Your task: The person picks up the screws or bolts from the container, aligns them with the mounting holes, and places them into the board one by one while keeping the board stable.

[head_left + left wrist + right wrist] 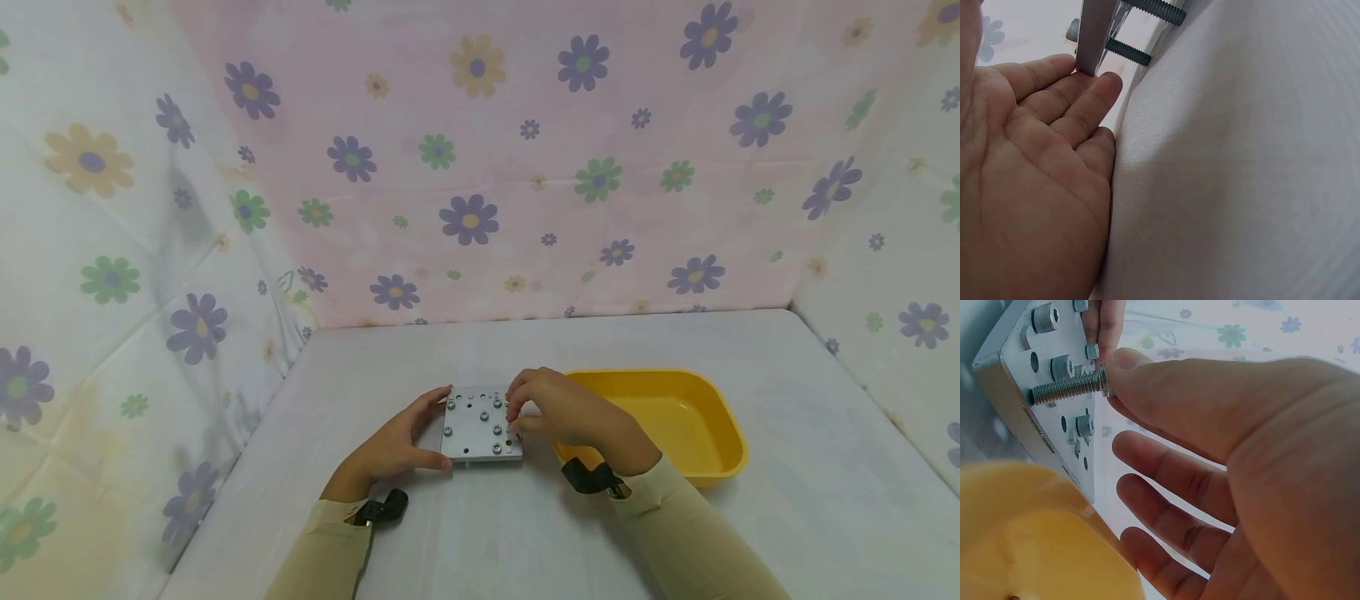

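A silver metal plate [471, 427] with several holes lies in front of me, raised off the cloth. Several socket-head bolts [1045, 317] stand in it, and threaded bolt shanks [1129, 51] stick out beneath in the left wrist view. My left hand [397, 437] holds the plate at its left side, thumb at the near corner and fingertips at the far one. Over the right edge, my right hand [566, 408] pinches a threaded bolt [1069, 389] between thumb and index finger. The bolt's tip is right at a hole; the other fingers are spread loosely.
A yellow plastic tray [731, 425] stands close by on the right, its rim beneath my right forearm and wrist. White cloth [360, 367] covers the table. Flower-patterned fabric [517, 208] hangs behind and at both sides.
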Motion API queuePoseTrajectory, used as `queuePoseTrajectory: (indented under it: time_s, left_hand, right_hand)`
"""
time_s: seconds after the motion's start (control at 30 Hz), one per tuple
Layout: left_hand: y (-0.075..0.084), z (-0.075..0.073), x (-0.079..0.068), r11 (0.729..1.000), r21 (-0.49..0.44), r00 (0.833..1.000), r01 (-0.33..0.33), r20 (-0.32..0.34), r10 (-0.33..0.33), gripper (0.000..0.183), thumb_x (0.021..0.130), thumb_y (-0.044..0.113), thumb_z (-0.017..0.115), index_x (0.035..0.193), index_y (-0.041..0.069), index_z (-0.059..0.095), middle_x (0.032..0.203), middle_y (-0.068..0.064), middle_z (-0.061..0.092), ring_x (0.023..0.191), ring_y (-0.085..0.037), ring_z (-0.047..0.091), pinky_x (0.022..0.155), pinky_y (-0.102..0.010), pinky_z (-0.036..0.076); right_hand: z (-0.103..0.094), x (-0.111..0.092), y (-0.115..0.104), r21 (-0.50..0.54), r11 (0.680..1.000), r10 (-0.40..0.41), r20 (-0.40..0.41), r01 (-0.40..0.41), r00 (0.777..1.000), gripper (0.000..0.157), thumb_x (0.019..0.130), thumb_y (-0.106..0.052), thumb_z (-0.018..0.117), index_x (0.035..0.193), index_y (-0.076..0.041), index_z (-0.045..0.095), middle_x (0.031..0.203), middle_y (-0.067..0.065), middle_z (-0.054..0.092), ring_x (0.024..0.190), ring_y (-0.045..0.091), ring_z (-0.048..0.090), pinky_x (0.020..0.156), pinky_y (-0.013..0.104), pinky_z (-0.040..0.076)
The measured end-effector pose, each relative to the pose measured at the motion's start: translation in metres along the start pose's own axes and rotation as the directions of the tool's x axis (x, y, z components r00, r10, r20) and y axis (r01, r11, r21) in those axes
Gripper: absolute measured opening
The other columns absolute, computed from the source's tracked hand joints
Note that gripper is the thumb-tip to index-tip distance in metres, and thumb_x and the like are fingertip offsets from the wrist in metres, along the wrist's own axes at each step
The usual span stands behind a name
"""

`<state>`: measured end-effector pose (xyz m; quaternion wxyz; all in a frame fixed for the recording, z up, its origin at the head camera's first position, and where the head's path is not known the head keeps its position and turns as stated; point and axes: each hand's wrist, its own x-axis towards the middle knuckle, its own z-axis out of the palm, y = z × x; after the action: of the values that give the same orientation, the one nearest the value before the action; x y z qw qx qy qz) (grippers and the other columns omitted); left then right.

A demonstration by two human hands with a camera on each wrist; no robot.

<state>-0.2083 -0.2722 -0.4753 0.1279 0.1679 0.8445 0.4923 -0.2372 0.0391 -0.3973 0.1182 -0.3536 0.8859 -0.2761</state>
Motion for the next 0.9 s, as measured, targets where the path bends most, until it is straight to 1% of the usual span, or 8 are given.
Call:
queuePoseTrajectory:
  time_s: [0.1,0.27,0.47,0.7,0.9]
  left_hand:
    - [-0.0008,0.0002,0.0,1.0,0.004,1.0,0.0,-0.003,0.0,0.118,0.071,0.024,0.097,0.165,0.023,0.025,0.166,0.005,0.037,0.156,-0.02,0.031,0.129,-0.053,0.01]
    - [0.0002,0.0002,-0.0002,1.0,0.007,1.0,0.008,-0.005,-0.007,0.118,0.071,0.026,0.097,0.164,0.025,0.025,0.166,0.005,0.036,0.156,-0.02,0.03,0.129,-0.053,0.01]
    - [0.0025,-0.0006,-0.0007,1.0,-0.002,1.0,0.014,-0.001,-0.014,0.117,0.072,0.024,0.096,0.165,0.025,0.025,0.167,0.005,0.035,0.157,-0.019,0.028,0.129,-0.052,0.01]
    - [0.003,-0.0008,-0.0002,1.0,-0.006,1.0,0.022,0.002,-0.022,0.117,0.072,0.024,0.096,0.165,0.025,0.024,0.166,0.004,0.036,0.157,-0.019,0.028,0.129,-0.053,0.009]
    - [0.0034,-0.0007,-0.0001,1.0,-0.015,1.0,0.023,0.006,-0.022,0.117,0.072,0.023,0.096,0.165,0.026,0.024,0.166,0.003,0.036,0.157,-0.019,0.028,0.129,-0.053,0.009]
  right_hand:
    - [-0.0002,-0.0003,0.0001,-0.003,1.0,-0.005,0.0,0.005,1.0,0.004,0.094,-0.027,0.078,0.09,-0.026,0.078,0.127,-0.003,0.066,0.122,0.018,0.056,0.109,0.041,0.049]
    - [0.0005,0.0003,-0.0004,-0.016,1.0,-0.017,-0.009,0.017,1.0,0.004,0.094,-0.025,0.078,0.09,-0.027,0.077,0.125,-0.006,0.065,0.12,0.017,0.055,0.109,0.04,0.049]
    - [0.0038,0.002,-0.0045,-0.04,0.999,-0.024,-0.008,0.023,1.0,0.003,0.093,-0.029,0.079,0.09,-0.029,0.078,0.124,-0.009,0.065,0.119,0.014,0.056,0.109,0.039,0.049]
    - [0.0068,0.0027,-0.0076,-0.037,0.998,-0.054,-0.024,0.053,0.998,0.004,0.092,-0.027,0.08,0.089,-0.026,0.078,0.121,-0.008,0.066,0.118,0.015,0.055,0.111,0.04,0.047]
    - [0.0081,0.0034,-0.0065,-0.038,0.996,-0.079,-0.031,0.077,0.996,0.004,0.093,-0.026,0.079,0.089,-0.026,0.078,0.121,-0.008,0.065,0.118,0.015,0.055,0.111,0.041,0.047]
